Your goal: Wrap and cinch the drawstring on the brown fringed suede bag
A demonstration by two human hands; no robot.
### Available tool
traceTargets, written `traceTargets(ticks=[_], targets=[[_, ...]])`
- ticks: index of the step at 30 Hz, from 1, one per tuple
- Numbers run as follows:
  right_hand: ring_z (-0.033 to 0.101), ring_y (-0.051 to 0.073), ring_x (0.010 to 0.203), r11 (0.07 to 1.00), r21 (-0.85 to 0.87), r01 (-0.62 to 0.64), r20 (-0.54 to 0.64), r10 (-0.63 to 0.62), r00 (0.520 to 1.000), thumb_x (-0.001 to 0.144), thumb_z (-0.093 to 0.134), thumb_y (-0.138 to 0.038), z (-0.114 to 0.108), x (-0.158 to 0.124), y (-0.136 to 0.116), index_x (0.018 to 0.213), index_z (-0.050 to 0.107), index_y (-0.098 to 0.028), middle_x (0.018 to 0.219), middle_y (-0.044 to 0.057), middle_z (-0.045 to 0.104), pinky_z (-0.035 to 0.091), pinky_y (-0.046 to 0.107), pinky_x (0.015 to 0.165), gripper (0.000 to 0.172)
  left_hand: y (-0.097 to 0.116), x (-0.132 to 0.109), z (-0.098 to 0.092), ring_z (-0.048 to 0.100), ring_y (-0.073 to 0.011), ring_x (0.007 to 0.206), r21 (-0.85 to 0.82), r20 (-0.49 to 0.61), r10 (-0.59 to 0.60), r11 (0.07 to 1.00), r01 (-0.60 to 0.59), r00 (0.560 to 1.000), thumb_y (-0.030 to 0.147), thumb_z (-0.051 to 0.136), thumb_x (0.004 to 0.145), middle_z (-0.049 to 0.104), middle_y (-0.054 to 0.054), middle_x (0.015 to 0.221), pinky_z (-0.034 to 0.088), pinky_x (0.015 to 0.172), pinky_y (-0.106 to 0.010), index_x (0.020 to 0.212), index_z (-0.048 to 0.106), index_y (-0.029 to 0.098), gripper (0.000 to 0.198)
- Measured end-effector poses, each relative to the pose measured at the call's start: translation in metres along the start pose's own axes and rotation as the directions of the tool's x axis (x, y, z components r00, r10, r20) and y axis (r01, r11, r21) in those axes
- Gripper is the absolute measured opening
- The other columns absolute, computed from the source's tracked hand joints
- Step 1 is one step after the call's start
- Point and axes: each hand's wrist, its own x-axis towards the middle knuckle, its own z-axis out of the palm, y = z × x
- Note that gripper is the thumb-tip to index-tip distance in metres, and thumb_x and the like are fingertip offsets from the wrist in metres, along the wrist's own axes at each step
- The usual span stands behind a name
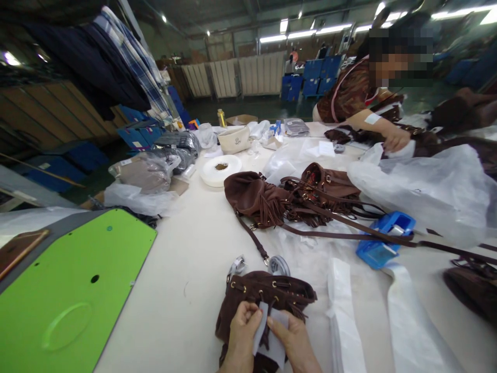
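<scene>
A dark brown drawstring bag [267, 282] with gold eyelets and fringe stands on the table in front of me. At its front, my left hand [243, 331] pinches one side of a thin pale grey wrapping sheet [277, 349]. My right hand [293, 336] grips the sheet's other side, thumb on top. Between the two sides hang the bag's dark cord ends [265, 334], partly covered by the sheet. Whether it is one folded sheet or two pieces I cannot tell. Just behind the bag lies a grey-wrapped strap coil [278, 265].
More brown fringed bags [256, 199] with long straps lie ahead. A blue tape dispenser [382, 241] and white sheet strips [344, 316] are at right, a white roll [220, 171] further back. A green panel [85, 290] stands left. Across the table, a co-worker [349, 96] handles brown bags.
</scene>
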Motion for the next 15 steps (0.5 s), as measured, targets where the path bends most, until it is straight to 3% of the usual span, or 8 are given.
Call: traceTargets(ticks=[3,8,15], targets=[[0.052,0.012,0.048,0.999,0.028,-0.035,0.033,0.034,0.999,0.046,0.079,-0.042,-0.001,-0.001,-0.005,0.065,0.065,-0.012,0.051,0.0,0.062,0.04,0.025,0.051,0.038,-0.001,-0.005,0.003,0.051,-0.0115,0.049,-0.043,0.02,-0.08,0.996,0.081,0.997,0.064,0.074,0.036,0.057,0.001,0.055,0.039,0.05,-0.023,0.075,0.052,0.016,0.065],[0.056,0.014,0.052,0.991,0.08,-0.111,0.139,0.099,0.985,0.051,0.077,-0.04,-0.006,0.0,-0.011,0.07,0.065,-0.012,0.059,0.003,0.066,0.042,0.026,0.055,0.035,0.011,-0.015,0.004,0.055,-0.0179,0.054,0.157,0.136,-0.313,0.944,0.291,0.94,0.08,0.059,0.038,0.057,-0.002,0.057,0.043,0.045,-0.028,0.079,0.058,0.014,0.078],[0.053,0.012,0.05,0.996,-0.049,-0.075,0.123,0.081,0.989,0.049,0.075,-0.038,-0.006,0.003,-0.006,0.071,0.066,-0.012,0.055,0.001,0.063,0.041,0.025,0.054,0.036,0.022,-0.011,0.005,0.045,-0.0126,0.037,0.234,0.009,-0.228,0.947,0.22,0.974,0.073,0.068,0.026,0.05,-0.001,0.042,0.038,0.035,-0.026,0.057,0.054,0.013,0.068]])
